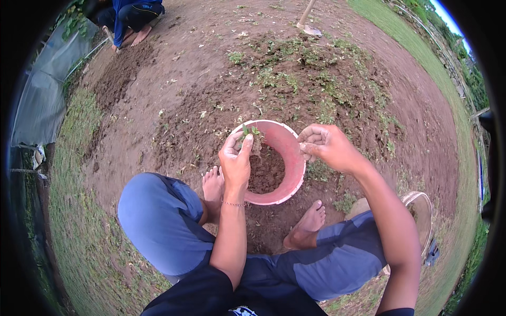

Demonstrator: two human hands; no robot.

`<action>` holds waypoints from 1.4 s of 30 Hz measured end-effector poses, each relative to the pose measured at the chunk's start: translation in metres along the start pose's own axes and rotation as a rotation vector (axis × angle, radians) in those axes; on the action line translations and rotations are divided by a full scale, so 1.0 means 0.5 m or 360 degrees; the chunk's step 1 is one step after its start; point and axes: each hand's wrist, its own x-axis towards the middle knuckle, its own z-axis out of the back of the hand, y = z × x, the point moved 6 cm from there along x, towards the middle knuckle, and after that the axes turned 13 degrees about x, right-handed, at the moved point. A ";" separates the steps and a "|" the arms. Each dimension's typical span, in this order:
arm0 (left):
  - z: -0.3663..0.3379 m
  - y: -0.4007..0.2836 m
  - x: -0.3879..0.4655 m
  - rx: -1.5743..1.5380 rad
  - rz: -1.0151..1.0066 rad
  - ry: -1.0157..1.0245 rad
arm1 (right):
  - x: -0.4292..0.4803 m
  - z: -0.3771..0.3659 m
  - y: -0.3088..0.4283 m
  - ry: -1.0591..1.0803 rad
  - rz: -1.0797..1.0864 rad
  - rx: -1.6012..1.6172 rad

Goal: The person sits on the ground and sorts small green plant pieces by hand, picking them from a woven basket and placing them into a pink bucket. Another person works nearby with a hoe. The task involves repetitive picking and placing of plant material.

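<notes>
A round pink bucket [290, 158] stands on the ground between my bare feet, with dark crumbly soil [269, 170] inside. Over its left rim my left hand [237, 156] pinches a small green plant [250, 129] between thumb and fingers; fine roots seem to hang from it above the soil. Beside the right rim is my right hand [322, 146], its fingers curled and the thumb near the forefinger. Whether something small lies between those fingertips cannot be told.
Loosened soil with uprooted weeds [316, 79] spreads beyond the bucket, and a hoe [309, 29] rests past it. Another person [132, 17] crouches at the top left. A second, pale bucket [421, 209] stands by my right knee, near a sandal [432, 252].
</notes>
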 end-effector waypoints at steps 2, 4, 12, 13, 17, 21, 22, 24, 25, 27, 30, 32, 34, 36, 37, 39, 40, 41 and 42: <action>-0.001 -0.007 -0.003 0.0194 -0.0007 0.0018 | 0.000 -0.008 -0.001 0.0057 0.0193 -0.0288; -0.029 -0.020 -0.021 0.0166 -0.0126 0.0152 | 0.003 -0.011 -0.015 0.0036 0.0105 -0.0397; -0.072 -0.019 -0.037 0.0336 -0.0091 0.0394 | 0.013 -0.038 -0.017 -0.0062 0.0184 -0.0166; -0.071 -0.019 -0.037 0.0379 -0.0104 0.0405 | 0.014 -0.041 -0.019 -0.0064 0.0219 -0.0210; -0.078 -0.022 -0.043 0.0174 -0.0090 0.0491 | 0.017 -0.030 -0.021 -0.0134 0.0295 -0.0410; -0.090 -0.026 -0.051 -0.0107 -0.0033 0.0503 | 0.015 -0.019 -0.019 -0.0159 0.0227 -0.0412; -0.092 -0.028 -0.050 -0.0202 -0.0065 0.0490 | 0.014 -0.018 -0.014 -0.0163 0.0260 -0.0424; -0.089 -0.023 -0.045 -0.0085 -0.0059 0.0455 | 0.013 -0.017 -0.010 -0.0183 0.0242 -0.0399; -0.084 -0.021 -0.043 -0.0029 -0.0063 0.0443 | 0.012 -0.017 -0.008 -0.0189 0.0245 -0.0375; -0.078 -0.012 -0.038 0.0106 -0.0024 0.0487 | 0.012 -0.015 -0.007 -0.0184 0.0204 -0.0375; -0.074 -0.003 -0.035 0.0061 0.0019 0.0470 | 0.013 -0.010 -0.009 -0.0175 0.0147 -0.0298; -0.072 -0.002 -0.036 -0.0030 0.0045 0.0441 | 0.011 -0.008 -0.009 -0.0178 0.0137 -0.0275; -0.069 -0.003 -0.036 -0.0100 0.0082 0.0405 | 0.010 -0.006 -0.004 -0.0181 0.0171 -0.0307; -0.067 -0.005 -0.036 -0.0190 0.0111 0.0371 | 0.008 -0.006 -0.002 -0.0189 0.0182 -0.0308; -0.065 -0.007 -0.035 -0.0244 0.0118 0.0349 | 0.008 -0.005 0.000 -0.0197 0.0189 -0.0319; -0.064 -0.003 -0.033 -0.0219 0.0171 0.0342 | 0.007 -0.003 -0.001 -0.0204 0.0145 -0.0259; -0.064 0.000 -0.032 -0.0212 0.0193 0.0340 | 0.006 -0.001 -0.002 -0.0209 0.0127 -0.0236; -0.063 0.003 -0.031 -0.0204 0.0205 0.0320 | 0.005 0.002 -0.003 -0.0224 0.0118 -0.0199; -0.062 0.007 -0.030 -0.0196 0.0218 0.0299 | 0.005 0.006 -0.004 -0.0237 0.0116 -0.0164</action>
